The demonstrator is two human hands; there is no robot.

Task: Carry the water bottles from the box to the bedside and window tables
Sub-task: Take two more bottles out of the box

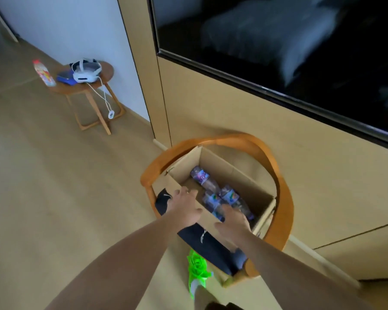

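Reaching in, we spread our left hand (187, 206) open on the box (244, 175) near edge. Our right hand (233, 222) curled onto a bottle (215, 205) there; the far corner stayed bare.

I cannot read any full word here. The water bottles (213, 193) inside the cardboard box (238, 175) carry white and purple labels, but the print is blurred. On the bottle nearest the far corner of the box (203, 177) I see only some pink letters, not legible.

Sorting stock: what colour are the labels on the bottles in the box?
White with purple, seen in the head view on the water bottles in the cardboard box.
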